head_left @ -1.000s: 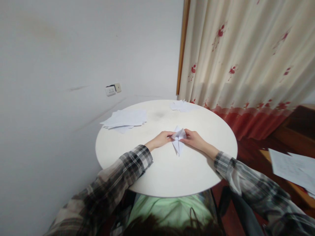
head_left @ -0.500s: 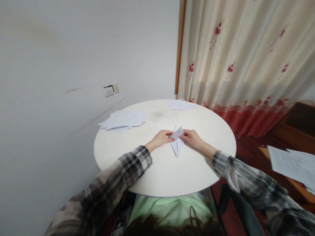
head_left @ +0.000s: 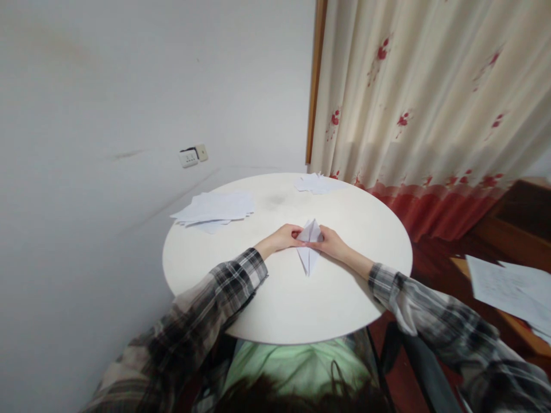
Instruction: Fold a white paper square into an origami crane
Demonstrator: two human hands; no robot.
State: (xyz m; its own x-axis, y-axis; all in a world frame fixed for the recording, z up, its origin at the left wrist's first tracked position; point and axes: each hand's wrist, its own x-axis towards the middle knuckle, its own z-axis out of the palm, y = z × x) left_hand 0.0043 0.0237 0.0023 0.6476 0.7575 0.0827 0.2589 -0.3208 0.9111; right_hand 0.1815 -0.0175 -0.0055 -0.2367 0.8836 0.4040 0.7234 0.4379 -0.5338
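A small folded sheet of white paper (head_left: pixel 308 260), kite-shaped with a point toward me, sits on the round white table (head_left: pixel 275 310). My left hand (head_left: pixel 286 236) pinches its left side, thumb laid over the paper's middle. From the other side my right hand (head_left: pixel 334 243) grips the right edge, its thumb also across the middle. Both thumbs nearly meet there. Above them stands a raised triangular flap with a crease down its centre. Some fingertips are hidden behind the paper.
A stack of white paper (head_left: pixel 215 206) lies at the table's left edge. Several folded white pieces (head_left: pixel 317 183) rest at the far side. Written sheets (head_left: pixel 512 289) lie on a wooden surface at right. A white wall (head_left: pixel 107 103) and a curtain (head_left: pixel 430 86) border the table.
The upper flap, skewed before, now lies more evenly spread about its centre crease. My right thumb has moved down and left, across the paper's middle.
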